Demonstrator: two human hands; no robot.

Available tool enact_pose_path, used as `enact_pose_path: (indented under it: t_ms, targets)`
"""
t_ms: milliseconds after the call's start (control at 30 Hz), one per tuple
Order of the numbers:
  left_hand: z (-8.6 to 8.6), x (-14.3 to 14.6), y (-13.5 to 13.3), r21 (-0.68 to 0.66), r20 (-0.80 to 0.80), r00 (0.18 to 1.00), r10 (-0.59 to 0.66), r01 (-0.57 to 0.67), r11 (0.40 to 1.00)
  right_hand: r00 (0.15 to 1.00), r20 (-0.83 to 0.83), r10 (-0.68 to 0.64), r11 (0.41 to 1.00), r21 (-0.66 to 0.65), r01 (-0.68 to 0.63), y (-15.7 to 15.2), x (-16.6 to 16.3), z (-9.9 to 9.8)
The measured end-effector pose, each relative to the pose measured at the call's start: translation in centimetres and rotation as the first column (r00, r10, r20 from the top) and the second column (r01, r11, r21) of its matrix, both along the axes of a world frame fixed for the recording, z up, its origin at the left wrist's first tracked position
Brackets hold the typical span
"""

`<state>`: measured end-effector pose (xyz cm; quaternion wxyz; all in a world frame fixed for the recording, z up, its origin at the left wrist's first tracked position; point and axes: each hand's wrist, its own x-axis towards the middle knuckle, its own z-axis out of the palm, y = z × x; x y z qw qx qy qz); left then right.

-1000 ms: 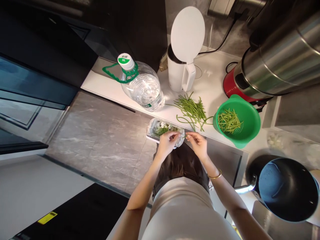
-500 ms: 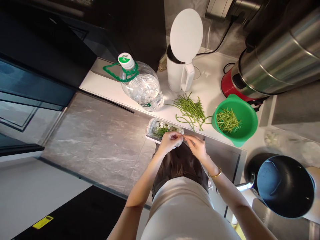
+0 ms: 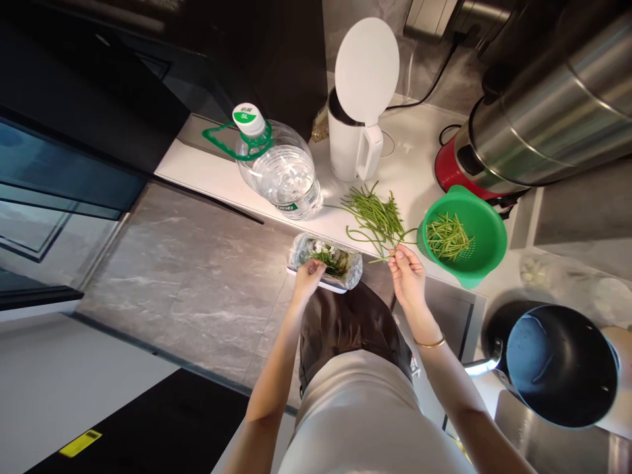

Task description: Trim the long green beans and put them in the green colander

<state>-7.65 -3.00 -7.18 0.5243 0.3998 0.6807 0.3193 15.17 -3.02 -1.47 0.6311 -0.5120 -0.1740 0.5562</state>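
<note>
My right hand (image 3: 409,273) is at the counter's front edge, thumb and fingers pinched on a thin green stem (image 3: 379,260) that points left. Just behind it lies a loose pile of long green stems (image 3: 374,214) on the white counter. My left hand (image 3: 307,278) hangs over the near left rim of a bin (image 3: 353,271) lined with clear plastic. Its fingers are pinched together; whatever may be in them is hidden. Green scraps and white bits lie in the bin. A green colander (image 3: 488,240) holding short cut stems stands right of the pile.
A big water bottle (image 3: 284,174) and a white kettle (image 3: 348,148) with its lid up stand behind the pile. A steel steamer on a red base (image 3: 450,161) is at the back right. A dark pan (image 3: 577,368) sits at the right.
My hands were together over the bin's right side and have parted. The left moved left over the bin; the right moved right and up to the counter edge, onto a stem.
</note>
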Motion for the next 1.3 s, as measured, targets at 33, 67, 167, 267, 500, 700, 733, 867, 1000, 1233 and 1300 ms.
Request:
enact_pose_path:
  t_ms: [33, 67, 167, 267, 500, 700, 733, 867, 1000, 1233, 1300]
  targets:
    - [-0.7, -0.5, -0.1, 0.029, -0.077, 0.997, -0.023, 0.025, 0.999, 1.0, -0.012, -0.013, 1.0, -0.008, 0.013, 0.1, 0.3, 0.1]
    - [-1.3, -0.8, -0.2, 0.057, -0.136, 0.989, -0.051, 0.059, 0.997, 0.999, -0.028, -0.022, 1.0, -0.019, 0.022, 0.1, 0.4, 0.1]
    - [-2.3, -1.0, -0.4, 0.108, -0.245, 0.961, -0.131, 0.162, 0.981, 0.995, -0.098, -0.031, 0.998, -0.06, 0.025, 0.0, 0.6, 0.0]
    - [-1.9, 0.1, -0.3, 0.131, -0.306, 0.937, -0.169, 0.217, 0.967, 0.987, -0.161, -0.023, 0.993, -0.115, 0.005, -0.2, 0.5, -0.4]
    - [2.3, 4.4, -0.4, 0.26, -0.029, 0.948, -0.317, 0.314, 0.913, 0.966, -0.254, -0.056, 0.973, -0.229, -0.004, -0.5, -0.4, -1.2]
    - [5.2, 6.2, -0.7, 0.381, -0.165, 0.913, -0.374, 0.409, 0.829, 0.958, -0.284, -0.049, 0.969, -0.248, -0.024, -0.8, -0.9, -1.1]
    - [5.6, 6.2, -0.6, 0.411, -0.211, 0.895, -0.393, 0.446, 0.796, 0.958, -0.284, -0.038, 0.97, -0.242, -0.033, -0.9, -0.9, -1.0]
    - [6.9, 6.0, -0.3, 0.471, -0.401, 0.762, -0.508, 0.647, 0.599, 0.961, -0.244, 0.131, 0.961, -0.207, -0.184, -1.0, -0.4, -0.7]
    - [7.2, 6.1, 0.1, 0.453, -0.517, 0.72, -0.463, 0.689, 0.566, 0.9, -0.206, 0.384, 0.886, -0.193, -0.422, -1.3, -0.1, -0.5]
    - [5.5, 3.3, 1.9, 0.444, -0.563, 0.82, -0.099, 0.401, 0.801, 0.772, -0.169, 0.613, 0.737, -0.23, -0.635, -1.9, 0.0, -0.2]
    - [4.1, 1.7, 2.3, 0.399, -0.585, 0.809, -0.067, 0.359, 0.844, 0.788, -0.087, 0.609, 0.754, -0.242, -0.61, -1.7, 1.3, 0.1]
